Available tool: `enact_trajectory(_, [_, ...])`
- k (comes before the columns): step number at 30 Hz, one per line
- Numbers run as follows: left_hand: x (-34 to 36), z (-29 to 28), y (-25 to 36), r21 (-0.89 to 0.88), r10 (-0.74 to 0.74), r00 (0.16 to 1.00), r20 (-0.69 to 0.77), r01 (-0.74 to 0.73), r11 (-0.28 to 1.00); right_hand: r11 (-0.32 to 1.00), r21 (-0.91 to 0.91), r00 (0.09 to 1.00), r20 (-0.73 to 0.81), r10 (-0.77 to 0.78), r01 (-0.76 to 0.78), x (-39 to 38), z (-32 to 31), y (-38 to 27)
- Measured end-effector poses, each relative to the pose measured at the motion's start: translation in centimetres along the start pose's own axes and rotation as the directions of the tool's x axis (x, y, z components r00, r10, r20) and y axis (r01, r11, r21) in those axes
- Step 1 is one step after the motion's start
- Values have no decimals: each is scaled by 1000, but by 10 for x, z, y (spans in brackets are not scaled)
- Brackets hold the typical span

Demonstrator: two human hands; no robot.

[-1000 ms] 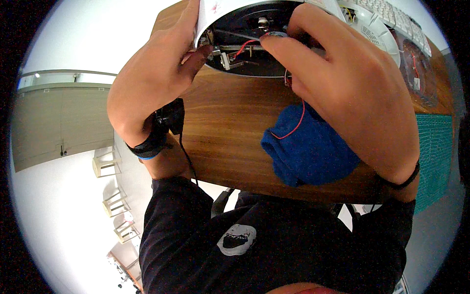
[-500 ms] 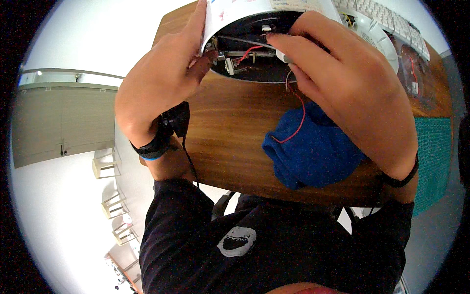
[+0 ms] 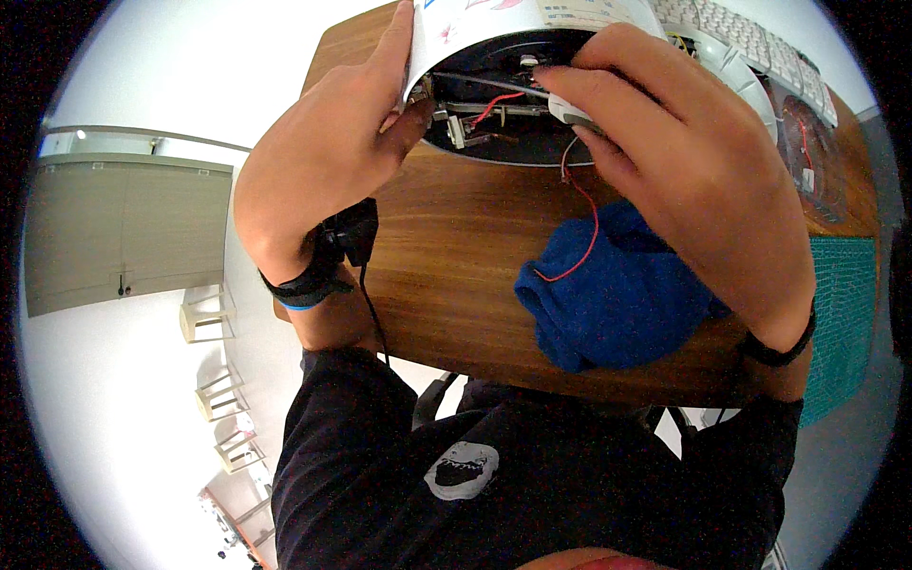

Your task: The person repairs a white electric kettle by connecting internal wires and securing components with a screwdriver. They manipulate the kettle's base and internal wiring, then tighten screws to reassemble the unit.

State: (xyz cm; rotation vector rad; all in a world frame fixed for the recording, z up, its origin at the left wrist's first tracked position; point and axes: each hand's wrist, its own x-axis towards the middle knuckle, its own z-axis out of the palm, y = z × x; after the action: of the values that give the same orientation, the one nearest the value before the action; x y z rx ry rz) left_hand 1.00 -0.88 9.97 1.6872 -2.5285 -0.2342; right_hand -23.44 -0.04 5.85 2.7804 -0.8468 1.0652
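The screwdriver (image 3: 567, 109), its handle newly exposed, is now plainly aligned across the open white housing (image 3: 503, 19), pinched by fingers of the right hand (image 3: 679, 133), the housing's left rim clasped by those of the left hand (image 3: 342, 138).

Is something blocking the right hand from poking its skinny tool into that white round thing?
Nothing visible does: the right hand holds the thin tool across the open end of the white casing. A loose red wire hangs lower, over the blue cloth.
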Motion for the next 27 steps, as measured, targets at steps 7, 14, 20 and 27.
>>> enact_trajectory(7, [-3,9,23,107,-153,987,-56,159,981,991,-51,986,104,127,-123,-13,10,-2])
enact_trajectory(14, [-11,16,33,167,-112,982,-154,137,976,982,-140,987,80,137,-125,-10,13,-7])
enact_trajectory(20, [-4,10,25,106,-116,983,-141,131,986,989,-114,993,65,97,-89,-11,14,3])
enact_trajectory(27, [1,12,14,88,-51,989,-139,63,994,985,20,983,69,170,-171,-13,12,-7])
